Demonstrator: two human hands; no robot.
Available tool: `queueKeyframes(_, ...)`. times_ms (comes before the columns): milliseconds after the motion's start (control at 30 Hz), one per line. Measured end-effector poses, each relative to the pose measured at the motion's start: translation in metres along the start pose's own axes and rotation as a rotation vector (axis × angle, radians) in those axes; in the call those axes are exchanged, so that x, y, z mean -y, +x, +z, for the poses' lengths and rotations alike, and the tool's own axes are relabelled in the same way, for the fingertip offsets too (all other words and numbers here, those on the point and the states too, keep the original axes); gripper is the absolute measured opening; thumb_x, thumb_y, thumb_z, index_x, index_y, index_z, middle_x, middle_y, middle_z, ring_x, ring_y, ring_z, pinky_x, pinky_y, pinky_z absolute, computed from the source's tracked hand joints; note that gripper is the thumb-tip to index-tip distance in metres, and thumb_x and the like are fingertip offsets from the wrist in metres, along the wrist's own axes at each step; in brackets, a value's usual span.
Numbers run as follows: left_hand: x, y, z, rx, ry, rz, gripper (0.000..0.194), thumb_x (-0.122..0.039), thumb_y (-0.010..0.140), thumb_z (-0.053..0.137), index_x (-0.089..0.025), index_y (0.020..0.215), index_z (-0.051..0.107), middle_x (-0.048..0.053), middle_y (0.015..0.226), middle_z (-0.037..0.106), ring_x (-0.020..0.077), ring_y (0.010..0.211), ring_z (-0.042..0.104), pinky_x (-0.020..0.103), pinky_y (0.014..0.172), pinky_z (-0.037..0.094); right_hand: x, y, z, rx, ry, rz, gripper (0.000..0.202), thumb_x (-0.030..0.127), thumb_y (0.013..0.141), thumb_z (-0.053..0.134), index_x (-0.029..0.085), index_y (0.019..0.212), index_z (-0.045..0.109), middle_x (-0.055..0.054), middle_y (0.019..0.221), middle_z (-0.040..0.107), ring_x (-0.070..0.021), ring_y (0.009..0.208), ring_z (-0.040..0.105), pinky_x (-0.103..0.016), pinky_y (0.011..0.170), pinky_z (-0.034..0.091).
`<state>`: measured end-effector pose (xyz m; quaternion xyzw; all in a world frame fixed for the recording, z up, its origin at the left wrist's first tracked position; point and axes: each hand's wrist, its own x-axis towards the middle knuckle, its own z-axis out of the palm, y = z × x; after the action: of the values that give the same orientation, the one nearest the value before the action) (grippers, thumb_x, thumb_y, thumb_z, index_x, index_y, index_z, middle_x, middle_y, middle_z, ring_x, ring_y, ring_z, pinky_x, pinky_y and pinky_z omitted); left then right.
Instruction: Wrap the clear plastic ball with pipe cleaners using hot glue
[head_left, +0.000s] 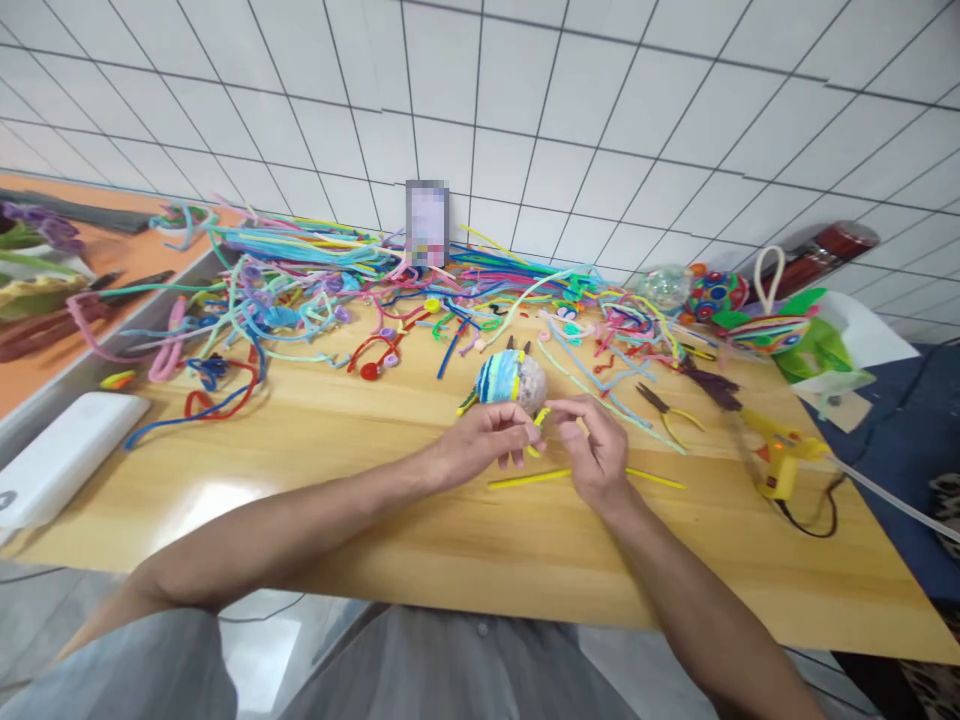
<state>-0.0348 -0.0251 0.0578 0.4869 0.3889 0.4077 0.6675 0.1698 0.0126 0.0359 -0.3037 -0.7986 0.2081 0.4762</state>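
A short, bent yellow pipe cleaner (537, 442) is pinched between the thumb and fingers of my left hand (495, 436). My right hand (598, 452) is close beside it, its index fingertip at the upper end of the piece and its thumb apart from that finger. Just beyond both hands sits a ball (498, 378) wrapped partly in blue, pale and yellow fuzzy strands, with a greyish bare side. Two dark tips show behind the ball. On the table, a long straight yellow pipe cleaner (525, 480) passes behind or under my right hand, its middle hidden.
Many coloured pipe cleaners (300, 250) lie heaped along the wall, near a phone (427, 222). Yellow-handled pliers (673, 415) and a yellow glue gun (784, 465) with a cord are at the right. At the left lies a white power bank (71, 455). Decorated balls (718, 295) stand back right.
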Motion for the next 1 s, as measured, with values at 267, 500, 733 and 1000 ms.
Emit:
queueKeyframes(267,0.015,-0.007,0.02,-0.034,-0.083,0.093,0.053,-0.066,0.083,0.082,-0.015,0.09,0.068,0.004,0.084,0.074,0.0107,0.066,0.062,0.025,0.066,0.05,0.009,0.005,0.007,-0.002,0.392,0.407,0.023,0.039,0.097,0.064,0.023,0.081,0.066,0.004,0.065,0.061,-0.0132,0.058,0.054,-0.027,0.059,0.045)
queueKeyframes(500,0.026,-0.01,0.016,-0.007,-0.116,0.073,0.053,-0.065,0.081,0.085,-0.017,0.088,0.063,0.003,0.08,0.075,0.0104,0.063,0.062,0.024,0.062,0.048,0.015,0.002,0.006,0.157,0.522,0.4,0.031,0.052,0.094,0.07,0.022,0.09,0.071,0.002,0.072,0.064,-0.0122,0.058,0.056,-0.027,0.057,0.047)
queueKeyframes(733,0.033,-0.01,0.014,-0.015,-0.156,-0.005,0.054,-0.065,0.08,0.086,-0.016,0.089,0.064,0.006,0.089,0.079,0.0095,0.061,0.062,0.024,0.061,0.048,0.012,0.006,0.009,0.122,0.537,0.54,0.042,0.063,0.09,0.074,0.023,0.085,0.067,0.002,0.069,0.068,-0.0136,0.058,0.062,-0.027,0.058,0.053)
queueKeyframes(1000,0.036,-0.007,0.011,0.015,-0.128,-0.03,0.054,-0.067,0.084,0.08,-0.016,0.087,0.064,0.001,0.072,0.073,0.0067,0.05,0.053,0.021,0.05,0.039,0.004,0.007,0.006,0.111,0.49,0.556,0.031,0.054,0.09,0.078,0.023,0.092,0.072,0.002,0.074,0.071,-0.0141,0.065,0.066,-0.027,0.063,0.055)
